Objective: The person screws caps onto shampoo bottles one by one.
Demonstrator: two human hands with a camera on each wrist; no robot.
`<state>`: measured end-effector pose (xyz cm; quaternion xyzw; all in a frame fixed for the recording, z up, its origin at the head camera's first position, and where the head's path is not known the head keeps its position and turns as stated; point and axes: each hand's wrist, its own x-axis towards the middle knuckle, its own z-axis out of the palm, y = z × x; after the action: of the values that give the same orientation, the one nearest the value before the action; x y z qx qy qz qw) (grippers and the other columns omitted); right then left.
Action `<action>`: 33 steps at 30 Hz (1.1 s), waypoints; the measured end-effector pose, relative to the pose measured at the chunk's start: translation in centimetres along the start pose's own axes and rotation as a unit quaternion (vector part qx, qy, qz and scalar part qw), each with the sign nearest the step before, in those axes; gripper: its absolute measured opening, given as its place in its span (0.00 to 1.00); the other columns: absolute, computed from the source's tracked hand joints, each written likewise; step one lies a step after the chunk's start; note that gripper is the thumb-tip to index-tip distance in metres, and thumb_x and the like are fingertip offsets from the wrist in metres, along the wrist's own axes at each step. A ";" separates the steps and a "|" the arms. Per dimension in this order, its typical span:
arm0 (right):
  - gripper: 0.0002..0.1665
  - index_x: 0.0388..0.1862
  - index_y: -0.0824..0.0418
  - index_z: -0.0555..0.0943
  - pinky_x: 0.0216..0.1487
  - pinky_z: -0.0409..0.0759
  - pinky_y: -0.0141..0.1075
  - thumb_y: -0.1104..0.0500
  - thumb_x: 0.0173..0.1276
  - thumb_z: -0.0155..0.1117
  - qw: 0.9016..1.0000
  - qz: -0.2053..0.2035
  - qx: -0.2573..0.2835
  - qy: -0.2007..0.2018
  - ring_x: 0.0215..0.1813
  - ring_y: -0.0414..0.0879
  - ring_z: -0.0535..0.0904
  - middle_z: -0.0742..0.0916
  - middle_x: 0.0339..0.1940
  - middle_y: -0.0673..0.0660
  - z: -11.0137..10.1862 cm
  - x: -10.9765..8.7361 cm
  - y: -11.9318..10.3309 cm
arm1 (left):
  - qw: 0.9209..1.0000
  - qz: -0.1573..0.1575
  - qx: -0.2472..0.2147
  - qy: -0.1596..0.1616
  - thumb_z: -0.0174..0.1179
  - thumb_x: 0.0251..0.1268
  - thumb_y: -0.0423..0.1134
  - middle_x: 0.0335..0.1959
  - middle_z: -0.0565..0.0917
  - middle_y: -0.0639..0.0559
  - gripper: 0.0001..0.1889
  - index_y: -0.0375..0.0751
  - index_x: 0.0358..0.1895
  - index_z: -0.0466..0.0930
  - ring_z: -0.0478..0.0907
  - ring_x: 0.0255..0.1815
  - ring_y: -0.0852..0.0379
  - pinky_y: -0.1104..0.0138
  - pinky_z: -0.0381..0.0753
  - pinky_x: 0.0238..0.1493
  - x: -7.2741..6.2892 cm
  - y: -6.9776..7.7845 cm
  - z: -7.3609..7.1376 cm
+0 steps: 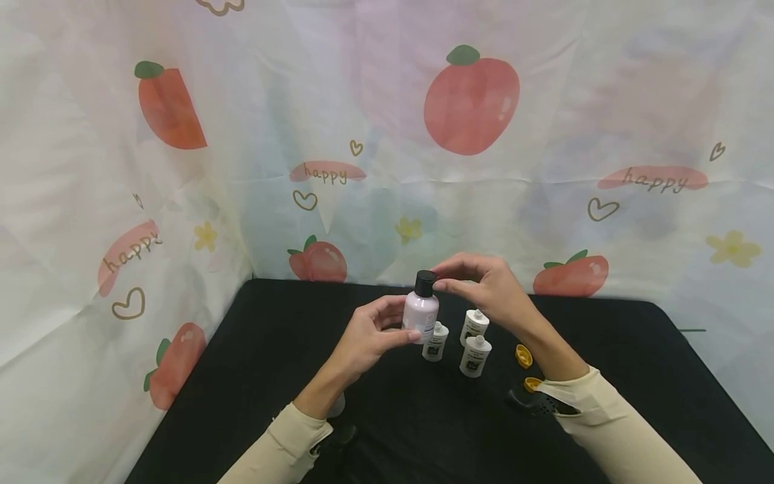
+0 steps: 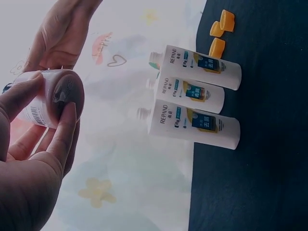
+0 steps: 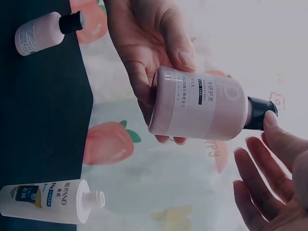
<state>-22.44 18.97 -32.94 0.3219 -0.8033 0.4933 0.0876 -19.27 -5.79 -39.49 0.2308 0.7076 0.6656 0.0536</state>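
Note:
A pale pink bottle [image 1: 420, 313] with a black cap [image 1: 425, 283] is held up above the table, tilted slightly. My left hand [image 1: 375, 327] grips it low on its body, thumb in front. At the cap is my right hand [image 1: 484, 282]; its thumb and index finger pinch the cap's side, while the other fingers [image 3: 255, 192] spread apart in the right wrist view. Beneath and behind the hands stand three white bottles with bare necks: a front one [image 1: 476, 356], a back one [image 1: 474, 325] and a left one [image 1: 435, 343], partly hidden by the pink bottle.
Yellow caps [image 1: 523, 356] lie on the black table [image 1: 411, 423] by my right forearm. A second pink bottle [image 3: 41, 32] with a black cap stands on the table in the right wrist view. A printed curtain [image 1: 387, 134] closes off the back and left.

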 end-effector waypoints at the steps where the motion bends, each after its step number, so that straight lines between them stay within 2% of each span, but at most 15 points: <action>1: 0.13 0.49 0.53 0.88 0.50 0.84 0.34 0.60 0.67 0.73 1.000 0.005 0.001 0.001 0.50 0.42 0.86 0.89 0.47 0.49 0.0 0.0 0.0 | 1.000 0.001 0.000 -0.001 0.74 0.60 0.35 0.61 0.82 0.47 0.30 0.43 0.67 0.76 0.81 0.61 0.51 0.56 0.81 0.62 0.0 0.0 0.0; 7: 0.15 0.52 0.53 0.87 0.50 0.85 0.38 0.58 0.67 0.73 1.000 0.020 0.001 -0.007 0.51 0.42 0.86 0.89 0.49 0.50 0.1 0.0 -0.2 | 1.000 0.008 -0.001 0.000 0.74 0.60 0.34 0.59 0.83 0.47 0.29 0.44 0.66 0.77 0.82 0.59 0.51 0.53 0.80 0.62 0.1 -0.1 0.1; 16: 0.18 0.56 0.54 0.85 0.49 0.85 0.35 0.59 0.67 0.73 0.999 0.026 0.020 -0.024 0.53 0.44 0.86 0.89 0.52 0.51 0.2 0.2 -0.4 | 1.000 0.011 -0.007 -0.005 0.73 0.60 0.33 0.59 0.83 0.47 0.29 0.43 0.66 0.77 0.82 0.59 0.51 0.60 0.81 0.60 0.2 0.0 0.4; 21: 0.19 0.56 0.53 0.85 0.52 0.85 0.38 0.58 0.67 0.74 0.999 0.031 0.025 -0.031 0.55 0.44 0.85 0.88 0.52 0.51 0.4 0.3 -0.5 | 1.000 0.015 -0.006 -0.008 0.73 0.61 0.33 0.59 0.83 0.46 0.29 0.42 0.66 0.77 0.82 0.59 0.52 0.61 0.81 0.61 0.3 0.1 0.6; 28: 0.19 0.57 0.53 0.84 0.53 0.84 0.41 0.60 0.67 0.73 0.998 0.015 0.046 -0.046 0.54 0.45 0.85 0.89 0.50 0.52 0.6 0.3 -0.6 | 1.000 0.019 -0.007 -0.013 0.72 0.62 0.32 0.60 0.82 0.45 0.29 0.41 0.67 0.76 0.81 0.60 0.51 0.60 0.80 0.62 0.4 0.2 1.0; 33: 0.21 0.60 0.53 0.84 0.55 0.83 0.37 0.62 0.69 0.71 0.997 0.000 0.041 -0.058 0.56 0.45 0.85 0.88 0.52 0.53 0.6 0.3 -0.4 | 1.000 0.018 -0.019 -0.009 0.72 0.61 0.32 0.62 0.81 0.43 0.31 0.39 0.68 0.73 0.81 0.61 0.48 0.60 0.81 0.60 0.2 0.3 1.2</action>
<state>-22.31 18.21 -32.81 0.3535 -0.7862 0.5061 0.0277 -18.91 -4.60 -39.30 0.2488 0.6901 0.6776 0.0520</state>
